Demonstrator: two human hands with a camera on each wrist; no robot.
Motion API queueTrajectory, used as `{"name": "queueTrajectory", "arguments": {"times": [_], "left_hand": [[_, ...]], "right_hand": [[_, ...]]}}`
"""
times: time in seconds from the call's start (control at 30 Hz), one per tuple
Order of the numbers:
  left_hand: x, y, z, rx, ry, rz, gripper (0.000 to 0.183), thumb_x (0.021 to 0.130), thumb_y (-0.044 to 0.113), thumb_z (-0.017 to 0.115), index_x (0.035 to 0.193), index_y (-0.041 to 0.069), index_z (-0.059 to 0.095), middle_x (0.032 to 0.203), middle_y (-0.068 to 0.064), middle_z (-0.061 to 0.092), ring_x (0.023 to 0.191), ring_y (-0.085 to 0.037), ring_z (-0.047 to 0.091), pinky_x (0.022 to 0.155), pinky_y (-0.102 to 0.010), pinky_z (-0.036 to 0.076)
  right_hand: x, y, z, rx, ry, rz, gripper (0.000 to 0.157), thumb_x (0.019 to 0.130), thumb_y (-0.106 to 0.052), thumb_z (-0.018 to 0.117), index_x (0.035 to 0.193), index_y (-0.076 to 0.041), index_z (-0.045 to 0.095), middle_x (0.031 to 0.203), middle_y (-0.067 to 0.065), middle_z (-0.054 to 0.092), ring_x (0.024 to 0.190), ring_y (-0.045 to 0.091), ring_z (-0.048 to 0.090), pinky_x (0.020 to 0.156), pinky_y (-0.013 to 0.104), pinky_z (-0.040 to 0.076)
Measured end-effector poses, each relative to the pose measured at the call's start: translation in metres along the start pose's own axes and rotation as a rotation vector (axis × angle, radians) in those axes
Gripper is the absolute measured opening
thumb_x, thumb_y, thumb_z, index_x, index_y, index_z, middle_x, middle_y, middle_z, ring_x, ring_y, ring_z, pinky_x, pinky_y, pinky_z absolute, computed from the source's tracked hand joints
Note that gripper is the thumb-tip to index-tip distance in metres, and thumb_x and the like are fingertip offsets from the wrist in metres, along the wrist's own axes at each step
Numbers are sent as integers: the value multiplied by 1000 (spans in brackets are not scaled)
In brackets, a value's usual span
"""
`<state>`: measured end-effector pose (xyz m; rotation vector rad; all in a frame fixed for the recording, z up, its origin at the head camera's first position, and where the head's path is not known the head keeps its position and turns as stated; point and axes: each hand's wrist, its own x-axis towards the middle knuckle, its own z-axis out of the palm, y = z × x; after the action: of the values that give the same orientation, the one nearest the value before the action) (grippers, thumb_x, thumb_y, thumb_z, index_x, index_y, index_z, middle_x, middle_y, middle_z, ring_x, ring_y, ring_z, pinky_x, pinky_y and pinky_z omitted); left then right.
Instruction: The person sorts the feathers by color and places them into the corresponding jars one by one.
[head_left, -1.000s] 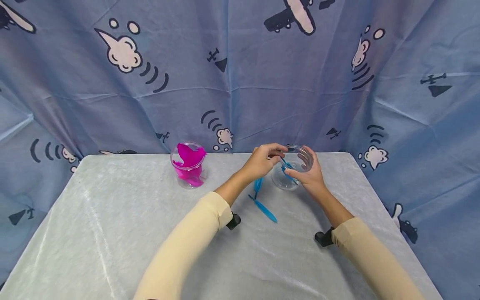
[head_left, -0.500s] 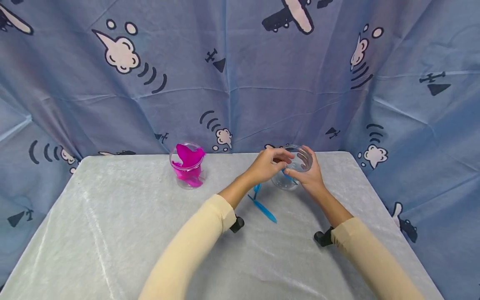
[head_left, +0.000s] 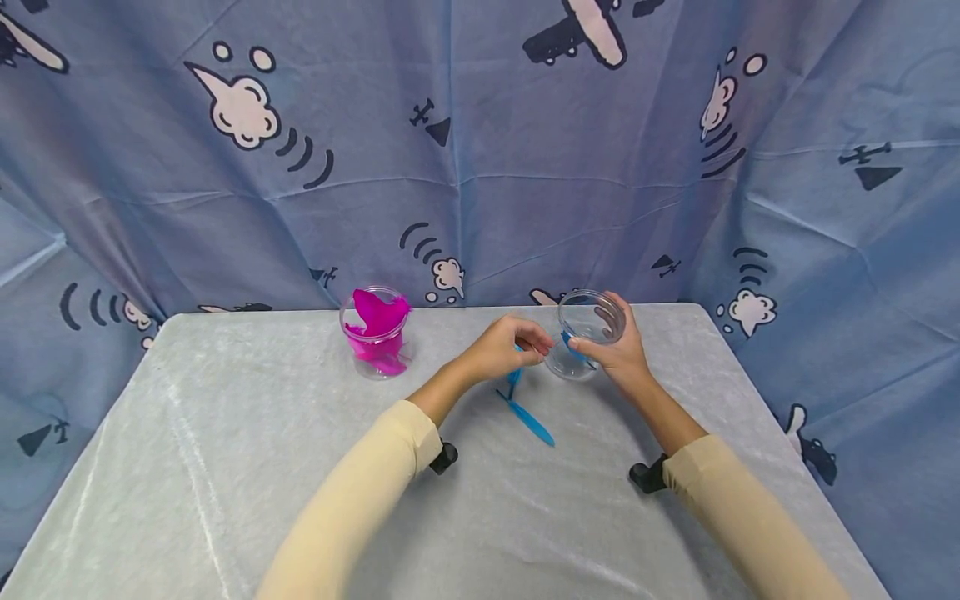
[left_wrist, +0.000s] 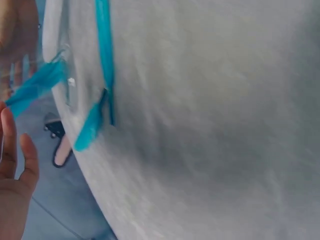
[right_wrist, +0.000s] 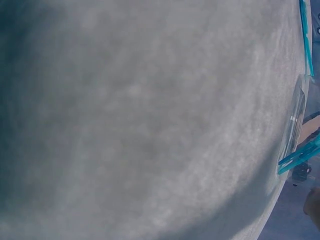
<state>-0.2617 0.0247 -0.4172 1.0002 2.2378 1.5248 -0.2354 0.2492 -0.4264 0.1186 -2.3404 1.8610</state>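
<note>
My right hand (head_left: 624, 354) grips a clear plastic jar (head_left: 572, 367) standing on the table, thumb on the near side and fingers round the far side. Through the jar's wall blue feathers (right_wrist: 300, 156) show inside, leaning at a slant. Just left of the jar is my left hand (head_left: 504, 347), its fingers loosely bent and nothing visible between them. Below that hand two blue feathers lie on the cloth: a longer feather (head_left: 531, 423) nearer me, and a shorter feather (head_left: 514, 378) partly hidden by the hand.
A second clear jar (head_left: 360, 362) stands at the back left, filled with bright pink feathers (head_left: 381, 321). Pale grey cloth (head_left: 247, 458) covers the table. Behind its far edge hangs a blue printed curtain (head_left: 510, 225).
My left hand first held a blue feather at the jar's mouth; the feather went down inside. The hand then drew back left and lower, without it. The right hand and jar stayed put.
</note>
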Motion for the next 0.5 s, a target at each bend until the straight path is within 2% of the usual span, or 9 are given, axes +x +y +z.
{"name": "queueTrajectory", "arguments": {"times": [0.17,0.3,0.5], "left_hand": [[-12,-14,-6,-5,-50,-52,20,89,-10,65,108,-7,70,102,-24,71,88,-19,67,81,-23,53],[-22,-25,-10,-4,-92,-80,24,87,-12,65,110,-11,68,102,-23,71,89,-19,67,81,-23,54],[-35,-37,-12,-13,-134,-134,26,85,-13,67,111,-11,68,103,-21,71,88,-17,68,78,-22,54]], "right_hand": [[1,0,0,-9,7,21,95,80,2,79,153,0,19,157,24,29,147,37,24,119,57,14],[2,3,-1,-2,2,23,95,80,2,79,154,-2,19,158,22,28,147,36,23,119,57,14],[2,5,-2,26,-3,4,95,80,5,78,154,-1,19,157,23,28,147,37,23,118,57,14]]}}
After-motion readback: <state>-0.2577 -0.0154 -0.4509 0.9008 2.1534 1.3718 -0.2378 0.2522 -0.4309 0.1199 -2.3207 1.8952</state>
